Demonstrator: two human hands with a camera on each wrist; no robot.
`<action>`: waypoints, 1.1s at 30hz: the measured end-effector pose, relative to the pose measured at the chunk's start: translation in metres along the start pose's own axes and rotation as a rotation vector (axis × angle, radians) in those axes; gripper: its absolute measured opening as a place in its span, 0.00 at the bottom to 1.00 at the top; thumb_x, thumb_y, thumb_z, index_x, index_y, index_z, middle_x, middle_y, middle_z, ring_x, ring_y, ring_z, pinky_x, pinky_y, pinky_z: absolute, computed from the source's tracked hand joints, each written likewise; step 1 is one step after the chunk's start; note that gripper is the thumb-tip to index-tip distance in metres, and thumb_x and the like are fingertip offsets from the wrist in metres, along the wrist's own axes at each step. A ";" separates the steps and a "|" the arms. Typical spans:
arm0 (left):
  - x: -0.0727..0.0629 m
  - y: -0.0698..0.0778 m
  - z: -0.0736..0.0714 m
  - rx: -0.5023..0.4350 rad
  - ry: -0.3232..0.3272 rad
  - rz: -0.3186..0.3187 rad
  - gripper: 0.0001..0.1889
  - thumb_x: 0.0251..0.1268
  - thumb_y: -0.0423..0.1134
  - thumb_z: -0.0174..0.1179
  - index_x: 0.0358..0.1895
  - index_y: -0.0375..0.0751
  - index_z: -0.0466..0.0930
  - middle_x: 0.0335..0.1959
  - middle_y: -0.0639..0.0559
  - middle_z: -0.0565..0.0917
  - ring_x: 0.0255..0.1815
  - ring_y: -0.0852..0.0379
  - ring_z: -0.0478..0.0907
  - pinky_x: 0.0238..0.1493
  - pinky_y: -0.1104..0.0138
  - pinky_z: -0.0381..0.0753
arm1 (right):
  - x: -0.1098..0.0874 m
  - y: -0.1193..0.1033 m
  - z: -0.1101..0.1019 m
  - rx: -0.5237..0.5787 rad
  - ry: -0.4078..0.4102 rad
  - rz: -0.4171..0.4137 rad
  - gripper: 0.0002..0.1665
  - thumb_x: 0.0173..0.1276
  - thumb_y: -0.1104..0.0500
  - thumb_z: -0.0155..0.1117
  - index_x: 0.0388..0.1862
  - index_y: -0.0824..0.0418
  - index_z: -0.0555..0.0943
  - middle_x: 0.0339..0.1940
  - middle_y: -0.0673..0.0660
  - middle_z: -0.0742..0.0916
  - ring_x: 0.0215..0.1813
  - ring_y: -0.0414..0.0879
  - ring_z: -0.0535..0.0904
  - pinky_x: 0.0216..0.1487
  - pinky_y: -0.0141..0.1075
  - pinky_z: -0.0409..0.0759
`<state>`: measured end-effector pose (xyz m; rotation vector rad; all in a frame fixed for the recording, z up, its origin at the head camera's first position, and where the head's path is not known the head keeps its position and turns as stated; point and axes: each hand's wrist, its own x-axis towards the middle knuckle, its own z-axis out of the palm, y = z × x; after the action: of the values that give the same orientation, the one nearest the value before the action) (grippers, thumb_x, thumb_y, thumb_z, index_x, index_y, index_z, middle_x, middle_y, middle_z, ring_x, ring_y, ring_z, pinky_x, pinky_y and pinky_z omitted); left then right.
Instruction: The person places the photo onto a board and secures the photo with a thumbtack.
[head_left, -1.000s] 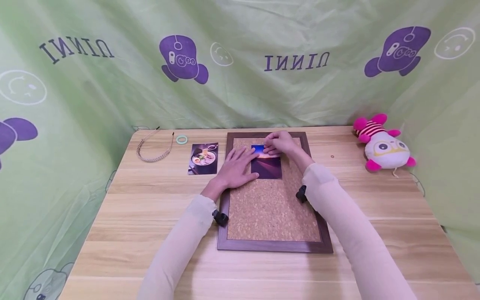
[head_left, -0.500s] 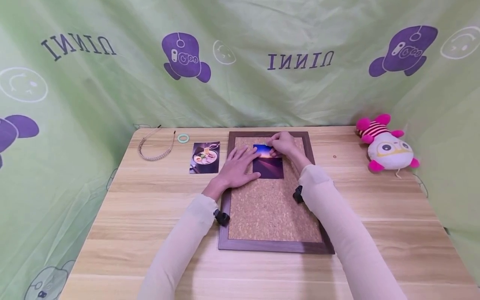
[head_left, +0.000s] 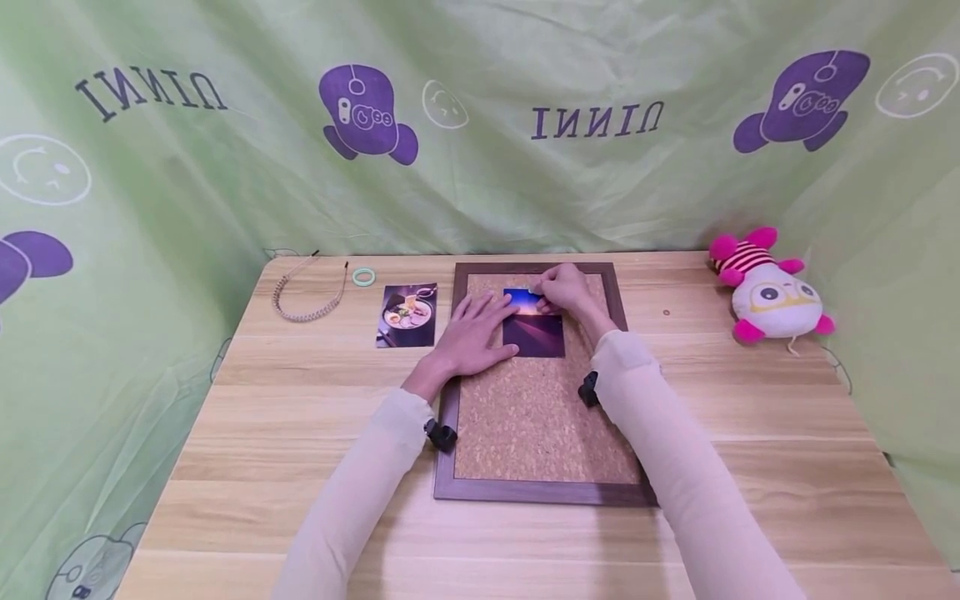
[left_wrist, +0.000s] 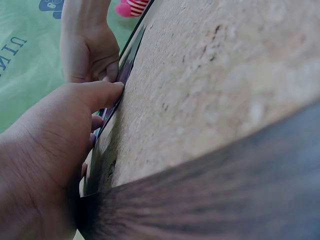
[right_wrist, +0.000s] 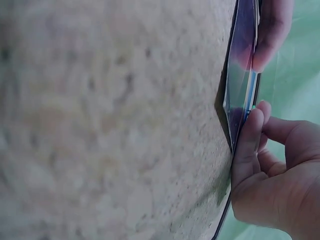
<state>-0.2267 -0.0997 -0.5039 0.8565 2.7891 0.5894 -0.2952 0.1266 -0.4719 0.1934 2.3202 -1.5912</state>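
A sunset photo point(head_left: 534, 337) with a blue top and dark purple bottom lies on the upper part of a cork board point(head_left: 547, 417). My left hand point(head_left: 471, 337) rests with spread fingers on the board's left side, its fingertips and thumb touching the photo's left edge. At the photo's top, my right hand point(head_left: 564, 287) pinches a small pale-green thing point(head_left: 534, 291) between thumb and forefinger; the fingers mostly hide it. In the right wrist view, the pinching fingers point(right_wrist: 248, 135) meet at the glossy photo point(right_wrist: 239, 80). The left thumb point(left_wrist: 102, 94) lies along the photo's edge in the left wrist view.
A ramen photo point(head_left: 407, 316) lies left of the board's dark frame point(head_left: 540, 492). Beyond it are a mint-green ring point(head_left: 363, 277) and a headband point(head_left: 307, 317). At the right are a plush toy point(head_left: 776, 300) and a tiny brownish ring point(head_left: 666, 312). Green cloth point(head_left: 480, 200) hangs behind.
My right hand has shifted slightly at the photo's top, with its fingers drawn closer together and its forearm moved a little left. My left hand has stayed on the photo's edge.
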 end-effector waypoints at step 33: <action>-0.001 0.005 -0.003 0.033 0.001 0.003 0.42 0.82 0.63 0.57 0.90 0.48 0.60 0.93 0.50 0.55 0.94 0.44 0.41 0.92 0.48 0.30 | 0.001 0.001 0.008 -0.199 0.160 -0.008 0.05 0.75 0.65 0.74 0.41 0.67 0.88 0.14 0.49 0.85 0.13 0.35 0.80 0.18 0.26 0.81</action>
<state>-0.2245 -0.0973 -0.4990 0.8667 2.8063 0.5455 -0.2945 0.1196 -0.4760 0.2733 2.5860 -1.3815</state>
